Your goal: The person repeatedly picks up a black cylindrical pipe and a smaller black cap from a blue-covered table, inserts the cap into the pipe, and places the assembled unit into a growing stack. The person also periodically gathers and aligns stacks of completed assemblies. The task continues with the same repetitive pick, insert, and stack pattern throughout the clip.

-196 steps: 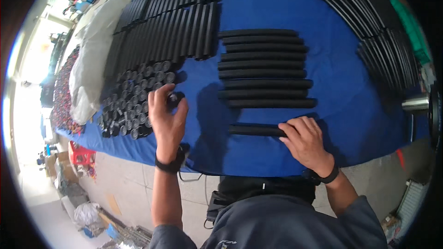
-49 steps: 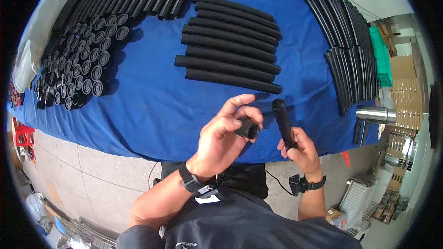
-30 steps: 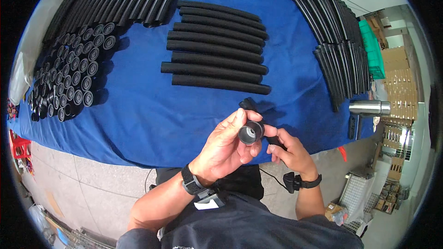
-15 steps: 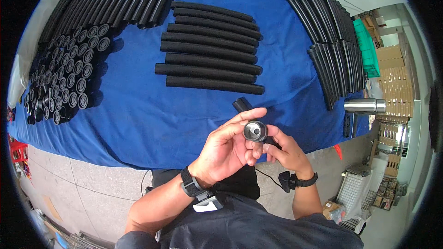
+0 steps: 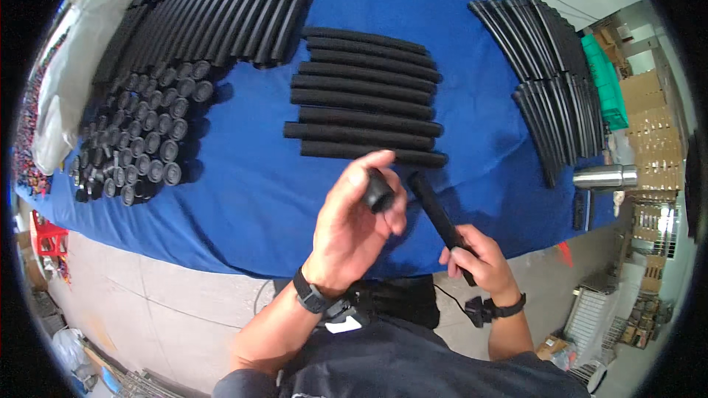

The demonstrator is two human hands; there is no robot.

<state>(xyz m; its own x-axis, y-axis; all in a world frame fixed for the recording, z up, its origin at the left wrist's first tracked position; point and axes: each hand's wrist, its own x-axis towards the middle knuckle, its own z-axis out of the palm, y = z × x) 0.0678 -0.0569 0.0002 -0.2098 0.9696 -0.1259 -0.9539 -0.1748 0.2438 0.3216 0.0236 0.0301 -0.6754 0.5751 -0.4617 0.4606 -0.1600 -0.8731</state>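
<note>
Black-on-black: cradling fitting (image 5: 379, 196) in half-curled left hand (image 5: 349, 225), clutching tube (image 5: 434, 208) in closed right hand (image 5: 483, 262) (apart), could drop fitting through slackness.

Left fingers (image 5: 397, 215) hold a black cap (image 5: 379, 196), right fingers (image 5: 478, 240) a black tube (image 5: 434, 208), above blue cloth (image 5: 247, 210).

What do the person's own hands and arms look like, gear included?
Left hand and right hand are bare, no gloves. Left wrist: wide black strap. Right wrist: black band with a small blocky black module; thin dark cable running near it. Dark short sleeves, forearms uncovered.
</note>
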